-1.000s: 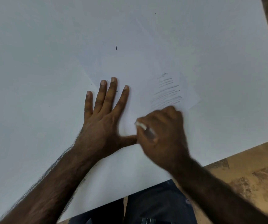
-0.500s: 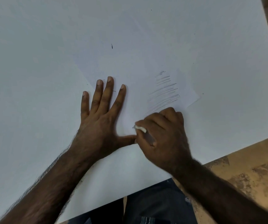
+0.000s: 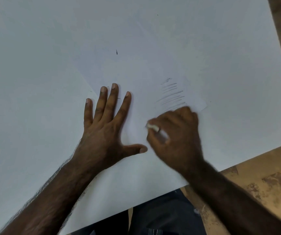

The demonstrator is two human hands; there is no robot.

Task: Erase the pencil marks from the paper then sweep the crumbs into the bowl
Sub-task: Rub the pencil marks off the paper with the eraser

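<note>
A white sheet of paper (image 3: 141, 77) lies on the white table (image 3: 34, 65). Grey pencil marks (image 3: 172, 94) run in slanted strokes near the paper's right corner. My left hand (image 3: 105, 126) presses flat on the paper, fingers spread, thumb pointing right. My right hand (image 3: 175, 134) is blurred; it grips a white eraser (image 3: 153, 127) just below the pencil marks. The eraser's working end is hidden under the fingers. No bowl is in view.
A small dark speck (image 3: 116, 52) lies on the paper beyond my left hand. The table's near edge runs diagonally; past it are a worn brown floor (image 3: 263, 184) and my dark trousers (image 3: 161, 216).
My right hand with the eraser has shifted slightly back and forth below the pencil marks and is now motion-blurred. My left hand stays flat on the paper.
</note>
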